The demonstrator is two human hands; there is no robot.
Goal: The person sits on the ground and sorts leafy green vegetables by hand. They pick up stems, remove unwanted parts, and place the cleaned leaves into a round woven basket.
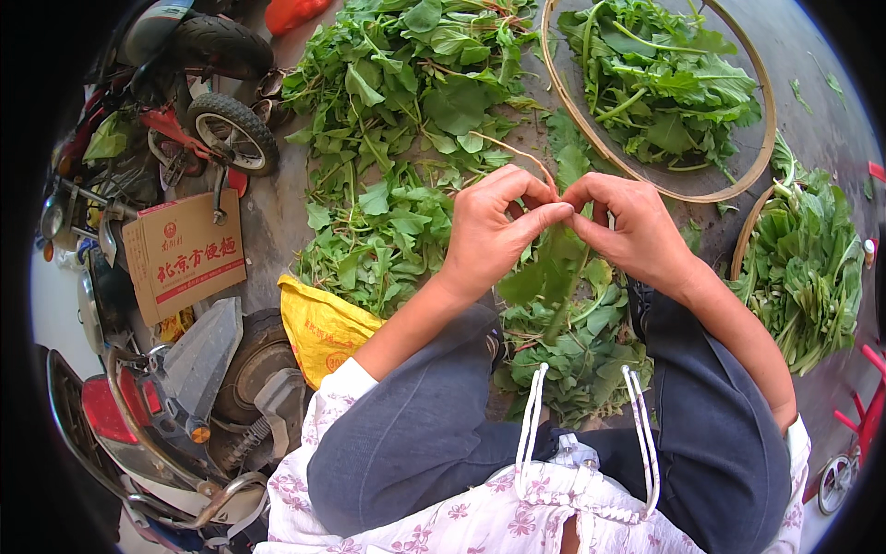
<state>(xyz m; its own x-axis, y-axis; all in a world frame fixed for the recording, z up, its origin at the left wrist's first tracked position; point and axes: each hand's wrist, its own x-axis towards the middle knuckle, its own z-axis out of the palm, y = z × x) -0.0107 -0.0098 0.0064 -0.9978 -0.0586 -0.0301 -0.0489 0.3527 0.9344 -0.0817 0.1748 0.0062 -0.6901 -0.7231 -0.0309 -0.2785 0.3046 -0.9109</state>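
Note:
My left hand (503,222) and my right hand (632,220) meet above the ground between my knees, thumbs and fingertips pinched together on a leafy green plant (549,275). Its thin reddish-brown root (520,153) sticks up past my left fingers, and its broad leaves hang down below both hands. The exact spot where the fingertips grip the stem is hidden. Under the hands lies a heap of loose greens (591,355). A larger pile of leafy greens (397,102) spreads from far ahead to beside my left forearm.
A round wood-rimmed tray (772,120) holds greens at the far right; another bunch of greens (798,268) lies nearer. On the left are a yellow sack (323,323), a cardboard box (185,249), a parked motorcycle (185,397) and a small wheel (233,134). Something red with wheels (868,415) stands right.

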